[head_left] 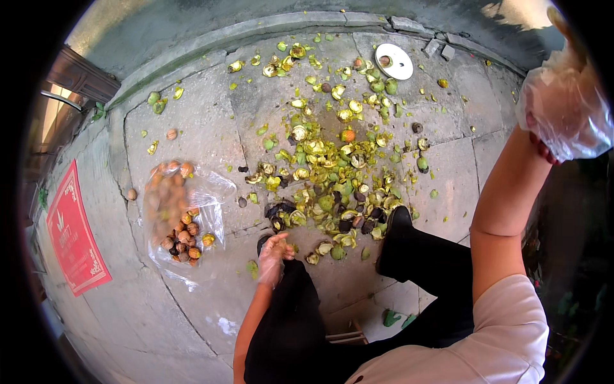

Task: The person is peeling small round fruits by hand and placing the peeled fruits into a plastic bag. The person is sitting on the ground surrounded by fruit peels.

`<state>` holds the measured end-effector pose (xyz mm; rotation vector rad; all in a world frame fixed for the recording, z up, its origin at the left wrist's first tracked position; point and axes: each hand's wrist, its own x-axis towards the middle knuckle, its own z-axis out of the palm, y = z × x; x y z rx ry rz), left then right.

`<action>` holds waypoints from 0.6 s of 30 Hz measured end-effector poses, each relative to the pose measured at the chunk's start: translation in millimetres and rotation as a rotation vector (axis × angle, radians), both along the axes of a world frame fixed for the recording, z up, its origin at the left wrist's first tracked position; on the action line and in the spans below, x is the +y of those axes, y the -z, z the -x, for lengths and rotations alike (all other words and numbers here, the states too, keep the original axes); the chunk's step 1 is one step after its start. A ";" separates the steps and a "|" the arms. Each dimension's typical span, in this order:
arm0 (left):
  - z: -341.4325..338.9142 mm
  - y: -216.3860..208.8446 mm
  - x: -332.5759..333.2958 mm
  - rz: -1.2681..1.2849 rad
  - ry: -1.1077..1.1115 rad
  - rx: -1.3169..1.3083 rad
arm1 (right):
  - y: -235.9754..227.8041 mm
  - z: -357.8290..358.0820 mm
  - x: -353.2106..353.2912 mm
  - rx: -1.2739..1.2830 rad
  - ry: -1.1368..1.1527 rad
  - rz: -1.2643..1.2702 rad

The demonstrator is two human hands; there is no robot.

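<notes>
My left hand (275, 253), in a thin clear plastic glove, hovers by my left knee with its fingers loosely bent and apart, and I see nothing in it. My right hand (566, 109) is raised at the far right in a crumpled clear glove. The glove and blur hide its fingers, and a tan, elongated shape sticks up above it that I cannot make out. Dark red beads (542, 147) circle that wrist. Before my feet lies a heap of split green walnut husks (332, 173), some blackened. To the left, a clear plastic bag (214, 192) holds many shelled-out brown walnuts (184, 237).
A white round lid-like plate (401, 63) with a walnut on it lies at the back right. Green walnuts (390, 86) lie near it. A red printed mat (77, 233) is at the left. Broken bricks (440, 48) sit along the wall. My black shoe (398, 233) borders the heap.
</notes>
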<state>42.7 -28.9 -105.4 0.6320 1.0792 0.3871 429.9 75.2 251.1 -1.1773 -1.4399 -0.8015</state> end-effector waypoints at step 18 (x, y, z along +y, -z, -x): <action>-5.7 -3.5 0.9 0.072 -0.024 0.008 | 302.8 -20.7 -6.7 0.317 -0.087 1.327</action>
